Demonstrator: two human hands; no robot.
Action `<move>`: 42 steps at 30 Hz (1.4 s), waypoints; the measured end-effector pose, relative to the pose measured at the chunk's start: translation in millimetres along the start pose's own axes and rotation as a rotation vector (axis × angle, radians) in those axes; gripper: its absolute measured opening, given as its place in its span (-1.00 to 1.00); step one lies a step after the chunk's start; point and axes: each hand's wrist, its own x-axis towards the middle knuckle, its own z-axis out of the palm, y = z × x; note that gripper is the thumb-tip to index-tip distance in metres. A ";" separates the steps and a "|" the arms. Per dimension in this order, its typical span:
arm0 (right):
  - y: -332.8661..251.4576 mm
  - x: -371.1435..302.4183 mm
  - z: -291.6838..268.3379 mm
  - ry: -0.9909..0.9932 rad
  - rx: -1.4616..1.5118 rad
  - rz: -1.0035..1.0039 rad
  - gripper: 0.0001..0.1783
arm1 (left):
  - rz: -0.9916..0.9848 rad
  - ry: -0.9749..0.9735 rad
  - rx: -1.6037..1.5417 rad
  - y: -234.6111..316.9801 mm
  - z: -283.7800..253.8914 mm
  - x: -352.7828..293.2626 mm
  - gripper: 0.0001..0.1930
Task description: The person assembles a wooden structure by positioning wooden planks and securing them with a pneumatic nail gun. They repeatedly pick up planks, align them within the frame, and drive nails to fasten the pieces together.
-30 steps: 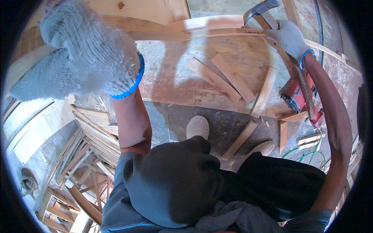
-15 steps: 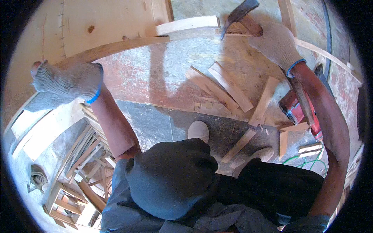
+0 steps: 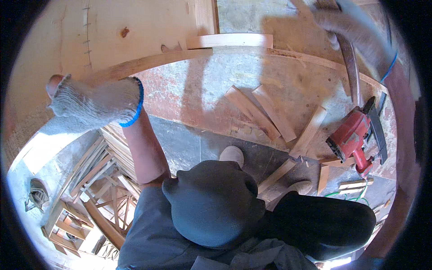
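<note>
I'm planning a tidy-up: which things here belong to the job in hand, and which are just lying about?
In use:
hammer, in the blurred right hand
wooden panel, with the left hand at its edge

Seemingly just lying about:
red nail gun
green hose
loose wood strips

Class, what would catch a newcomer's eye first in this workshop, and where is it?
Probably the red power tool on the worn work surface at right. Next, the gloved left hand at the edge of the wooden panel, upper left, and the blurred right hand, upper right, holding a long-handled tool.
</note>
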 end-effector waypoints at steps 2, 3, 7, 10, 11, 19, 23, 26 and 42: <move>5.5 13.5 12.0 0.100 -0.117 -0.023 -0.68 | 0.003 0.002 0.018 -1.9 -2.6 5.2 -0.46; 5.0 20.0 15.0 0.136 -0.175 -0.033 -0.68 | 0.003 0.011 0.020 -1.5 -4.9 6.8 -0.46; -12.4 44.2 23.4 0.228 -0.404 0.006 -0.65 | -0.018 0.013 -0.019 -4.8 0.1 8.6 -0.44; -25.7 73.8 35.6 0.157 -0.582 0.009 -0.63 | -0.010 0.014 -0.008 -7.5 -3.3 10.1 -0.43; -27.6 80.6 39.8 0.118 -0.661 0.001 -0.63 | -0.013 0.015 -0.009 -7.3 -3.3 10.2 -0.43; -1.1 99.0 80.4 -0.161 -0.789 -0.064 -0.56 | -0.013 0.027 -0.031 -8.9 -2.1 8.8 -0.39; -6.2 90.9 78.0 -0.191 -0.805 -0.036 -0.54 | -0.015 0.043 -0.054 -8.2 -3.1 12.0 -0.38; 5.0 80.3 72.0 -0.134 -0.791 -0.058 -0.53 | -0.012 0.058 -0.078 -8.8 0.0 14.3 -0.36; 131.2 -199.7 178.8 -0.666 -0.461 0.099 -0.74 | 0.052 -0.135 0.204 13.9 -0.1 -0.7 -0.29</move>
